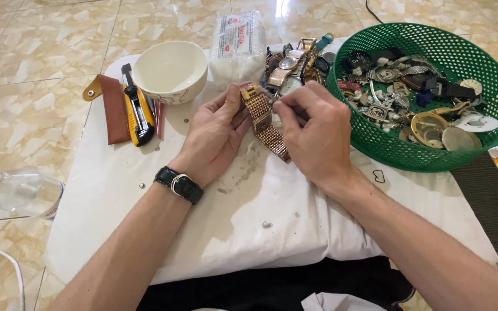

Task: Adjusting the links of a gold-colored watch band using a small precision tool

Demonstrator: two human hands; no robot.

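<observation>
Head view, grip: both hands hold a rose-gold mesh watch band above the middle of a white cloth.
Left hand: thumb and fingers pinched on the band's upper end, by its clasp; a black wristwatch sits on this wrist.
Right hand: fingers curled shut at the band's upper part, just right of the left fingertips; whether a small tool is pinched there too cannot be told.
Band position: hanging tilted from the fingers, lower end slanting down to the right, passing behind the right hand's edge, just over the cloth.
Just behind the hands: a heap of watches in gold and silver tones, touching one another on the cloth.
Beside that heap: a clear bag of white stuffing.
Left of the bag: a white bowl, upright.
Left of the bowl: a yellow and black utility knife lying beside a brown leather case.
Right side: a green plastic basket holding watch parts, dials and cases, its rim near the right hand.
On the cloth: small metal bits near the forearms.
Far left: a clear bottle on the tiled floor.
</observation>
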